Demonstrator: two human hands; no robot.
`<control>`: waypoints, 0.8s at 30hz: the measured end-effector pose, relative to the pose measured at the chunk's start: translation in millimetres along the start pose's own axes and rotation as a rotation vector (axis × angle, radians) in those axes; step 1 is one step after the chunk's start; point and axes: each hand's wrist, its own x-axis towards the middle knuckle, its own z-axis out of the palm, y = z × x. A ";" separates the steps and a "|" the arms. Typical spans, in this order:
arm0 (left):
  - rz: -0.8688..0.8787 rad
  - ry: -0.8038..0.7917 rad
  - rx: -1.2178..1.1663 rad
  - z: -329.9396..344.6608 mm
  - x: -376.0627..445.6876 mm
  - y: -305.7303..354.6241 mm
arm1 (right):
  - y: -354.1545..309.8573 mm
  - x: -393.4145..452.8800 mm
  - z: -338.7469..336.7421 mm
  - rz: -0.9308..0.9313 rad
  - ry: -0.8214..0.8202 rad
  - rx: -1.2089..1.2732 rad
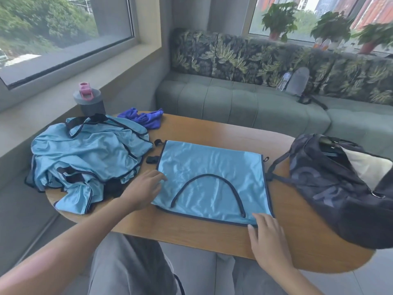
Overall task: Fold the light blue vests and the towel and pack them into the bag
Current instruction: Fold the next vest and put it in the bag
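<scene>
On table (212, 133) centre I see one vest (212, 177) spread flat. My left hand (144, 188) lies w/ straight fingers on its left edge; right hand (268, 241), fingers relaxed, touches its near right corner, gripping nothing. Heap of vests (85, 156) crowds the left end, purple towel (144, 118) and grey bottle (89, 101) at far left edge. Dark bag (340, 188), unzipped, fills the right end, just beside the vest.
</scene>
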 end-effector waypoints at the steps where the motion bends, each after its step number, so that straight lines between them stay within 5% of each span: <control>1: 0.013 -0.028 0.035 -0.3 8.1 -2.6 | -1.5 0.9 1.8 0.030 -0.008 -0.021; 14: 0.257 -0.105 0.187 -0.5 1.5 21.6 | 34.3 150.8 -22.1 0.031 -0.230 -0.193; 21: 0.275 -0.214 -0.097 25.3 -11.7 77.3 | 41.2 246.3 -30.2 0.075 -0.413 -0.291; 24: 0.197 -0.285 -0.248 27.1 -7.6 98.2 | 25.8 247.7 -29.1 0.088 -0.360 -0.360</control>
